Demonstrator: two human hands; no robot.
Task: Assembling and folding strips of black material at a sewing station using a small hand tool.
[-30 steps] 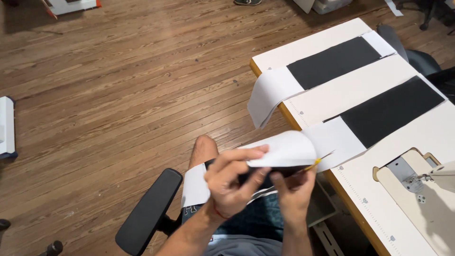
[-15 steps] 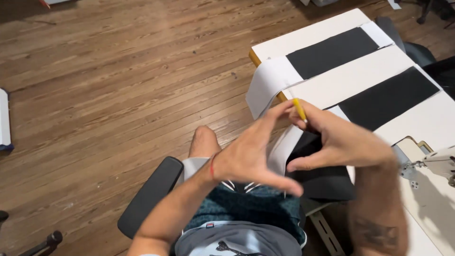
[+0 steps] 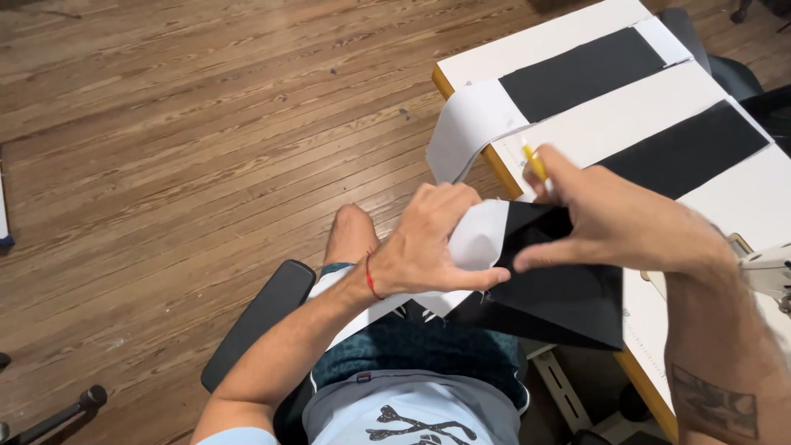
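The work in hand is the handling of a two-layer fabric piece, held above the person's lap at the near edge of the counter [image 3: 470,78]. The left hand [image 3: 432,243] is closed in a pinch on the white fabric piece [image 3: 478,239], thumb extended along its lower fold. The right hand [image 3: 614,218] is closed as well: its thumb and fingers press on the black fabric piece [image 3: 560,288], and a yellow pencil [image 3: 534,161] is trapped between the upper fingers, tip pointing away from the cloth. The black piece lies against the white one and hangs in a pointed flap below both hands; the white layer continues under the left forearm across the lap. Judged from this state, the two layers have been brought together and are being folded or aligned by hand; no pins are visible, so joining appears not yet done, and whether any marking has been made cannot be told. On the counter, two black strips [image 3: 581,70] lie flat on white strips [image 3: 478,132], one white end hanging over the counter edge; these appear untouched and remain to be processed. Part of a sewing machine [image 3: 766,268] shows at the right edge, with no cloth under it.
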